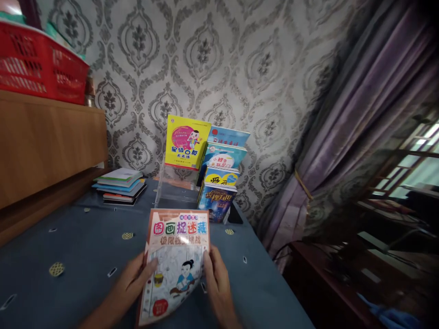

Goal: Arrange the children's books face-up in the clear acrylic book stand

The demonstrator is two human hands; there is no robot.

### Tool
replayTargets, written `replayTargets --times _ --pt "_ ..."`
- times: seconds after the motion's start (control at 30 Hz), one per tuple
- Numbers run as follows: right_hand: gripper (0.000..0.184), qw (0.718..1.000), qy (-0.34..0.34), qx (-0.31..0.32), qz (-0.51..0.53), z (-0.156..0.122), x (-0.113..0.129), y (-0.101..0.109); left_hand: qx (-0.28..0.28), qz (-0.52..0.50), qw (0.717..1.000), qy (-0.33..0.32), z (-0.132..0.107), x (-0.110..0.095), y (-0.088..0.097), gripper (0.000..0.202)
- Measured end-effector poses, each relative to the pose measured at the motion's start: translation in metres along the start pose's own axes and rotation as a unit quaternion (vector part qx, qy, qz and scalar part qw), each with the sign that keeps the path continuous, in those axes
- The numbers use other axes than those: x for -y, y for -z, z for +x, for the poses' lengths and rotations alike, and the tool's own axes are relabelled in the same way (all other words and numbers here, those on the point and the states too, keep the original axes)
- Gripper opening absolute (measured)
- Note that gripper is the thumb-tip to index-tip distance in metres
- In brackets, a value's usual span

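Note:
Between my two hands is a picture book (181,256) with an orange-brown border and colourful Chinese lettering, its cover facing me. My left hand (135,274) grips its left edge, the thumb lying on the cover. At the right edge my right hand (216,274) holds it too, its thumb along the front. The book is raised above the dark blue table cover (89,256). Behind it stands a clear stepped book rack (159,187). A yellow workbook (187,141) rests on its upper left, and blue storybooks (224,157) fill its right side in tiers.
A stack of books (120,183) lies at the table's back left, beside a wooden cabinet (51,141) carrying a red plastic basket (41,64). A dark flat object (235,214) is next to the rack. To the right hangs a purple curtain (329,151), with a dark red surface (318,274) below.

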State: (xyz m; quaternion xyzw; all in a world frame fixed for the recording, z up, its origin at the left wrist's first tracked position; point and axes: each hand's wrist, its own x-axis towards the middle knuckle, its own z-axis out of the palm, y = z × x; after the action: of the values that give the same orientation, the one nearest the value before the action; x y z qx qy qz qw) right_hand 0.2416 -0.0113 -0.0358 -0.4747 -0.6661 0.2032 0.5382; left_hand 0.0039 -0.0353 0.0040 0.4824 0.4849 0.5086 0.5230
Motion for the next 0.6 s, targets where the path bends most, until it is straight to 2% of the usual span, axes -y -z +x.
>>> replayTargets --times 0.1,0.17,0.27,0.33,0.4,0.5,0.57,0.6 --pt "0.039 0.993 -0.027 0.112 0.039 0.009 0.019 0.018 0.061 0.028 0.997 0.030 -0.006 -0.001 0.022 0.048" --pt "0.038 0.982 -0.049 0.173 0.065 0.017 0.027 0.023 0.107 0.031 0.990 0.084 -0.006 0.001 0.032 0.056" --pt "0.039 0.969 -0.081 0.218 0.081 0.032 0.024 0.021 0.165 0.025 0.972 0.163 0.007 -0.002 0.040 0.062" --pt "0.040 0.966 -0.100 0.226 0.072 0.049 0.016 0.015 0.180 0.022 0.968 0.175 0.025 -0.013 0.040 0.061" --pt "0.039 0.967 -0.111 0.224 0.050 0.077 0.012 0.009 0.183 0.044 0.969 0.161 0.051 -0.034 0.038 0.058" --pt "0.029 0.973 -0.078 0.218 0.006 0.143 0.028 0.008 0.199 0.128 0.965 0.115 0.099 -0.089 0.031 0.051" --pt "0.023 0.985 -0.023 0.167 -0.036 0.197 0.053 0.010 0.168 0.186 0.968 0.022 0.135 -0.135 0.028 0.047" --pt "0.021 0.991 0.014 0.120 -0.056 0.224 0.067 0.012 0.137 0.212 0.966 -0.052 0.154 -0.158 0.027 0.046"
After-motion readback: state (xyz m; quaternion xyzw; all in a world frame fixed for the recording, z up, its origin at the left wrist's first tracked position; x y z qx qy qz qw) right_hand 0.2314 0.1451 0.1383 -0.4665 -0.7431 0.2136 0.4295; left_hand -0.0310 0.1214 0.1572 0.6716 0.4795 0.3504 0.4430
